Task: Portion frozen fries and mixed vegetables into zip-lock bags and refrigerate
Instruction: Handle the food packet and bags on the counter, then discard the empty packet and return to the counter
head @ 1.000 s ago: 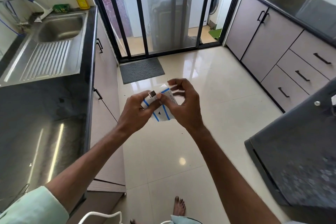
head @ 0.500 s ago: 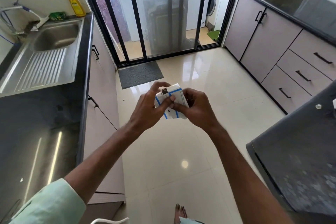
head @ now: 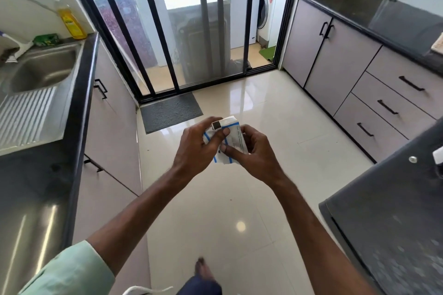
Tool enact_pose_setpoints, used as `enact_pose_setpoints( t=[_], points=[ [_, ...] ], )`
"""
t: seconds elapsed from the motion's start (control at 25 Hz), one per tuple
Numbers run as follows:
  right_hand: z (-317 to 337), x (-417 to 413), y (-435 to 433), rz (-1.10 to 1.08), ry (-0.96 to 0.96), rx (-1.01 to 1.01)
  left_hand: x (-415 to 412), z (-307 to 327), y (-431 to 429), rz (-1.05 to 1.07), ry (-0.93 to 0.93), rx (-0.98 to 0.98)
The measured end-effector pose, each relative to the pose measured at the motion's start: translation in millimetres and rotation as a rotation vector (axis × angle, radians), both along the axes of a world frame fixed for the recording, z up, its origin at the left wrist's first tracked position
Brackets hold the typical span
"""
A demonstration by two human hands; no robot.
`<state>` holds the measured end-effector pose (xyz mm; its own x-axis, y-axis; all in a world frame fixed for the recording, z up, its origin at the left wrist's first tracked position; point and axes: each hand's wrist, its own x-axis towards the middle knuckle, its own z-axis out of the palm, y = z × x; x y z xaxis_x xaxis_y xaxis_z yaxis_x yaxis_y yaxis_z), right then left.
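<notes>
Black stone counter runs along the left. Off its front edge, above the floor, the left hand and right hand both grip the folded pack of zip-lock bags. The right fingers have left its top, probably to open it.

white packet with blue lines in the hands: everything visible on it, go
The packet is small, white, plastic-looking, with blue lines, fine print and a dark square at its top corner. Left hand and right hand both pinch it, thumbs on its face, tilted in mid-air over the tiled floor.
</notes>
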<state>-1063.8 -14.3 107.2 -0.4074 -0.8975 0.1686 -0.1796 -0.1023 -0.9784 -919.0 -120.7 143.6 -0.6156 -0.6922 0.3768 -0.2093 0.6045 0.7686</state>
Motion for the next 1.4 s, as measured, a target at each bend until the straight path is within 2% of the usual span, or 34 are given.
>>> enact_pose_setpoints(
  t=[0.28, 0.52, 0.68, 0.92, 1.12, 1.28, 1.4],
  points=[
    [-22, -86, -80, -0.046, -0.010, 0.102, -97, -28, -89, -0.014, 0.023, 0.126],
    [-23, -187, -170, -0.177, -0.017, 0.207, -206, -31, -184, -0.095, 0.007, 0.234],
    [-17, -253, -222, -0.256, 0.012, 0.231, -274, -27, -246, -0.135, -0.055, 0.152],
    [-36, -357, -304, -0.354, 0.196, 0.284, -386, -56, -338, -0.101, -0.185, -0.026],
    [-47, -459, -375, -0.354, 0.273, 0.245, -487, -71, -403, -0.004, -0.310, -0.066],
    [-43, -555, -433, -0.309, 0.284, 0.232, -578, -65, -459, 0.001, -0.362, -0.022],
    [-39, -615, -473, -0.298, 0.390, 0.245, -636, -63, -498, 0.016, -0.396, -0.021]
  ],
)
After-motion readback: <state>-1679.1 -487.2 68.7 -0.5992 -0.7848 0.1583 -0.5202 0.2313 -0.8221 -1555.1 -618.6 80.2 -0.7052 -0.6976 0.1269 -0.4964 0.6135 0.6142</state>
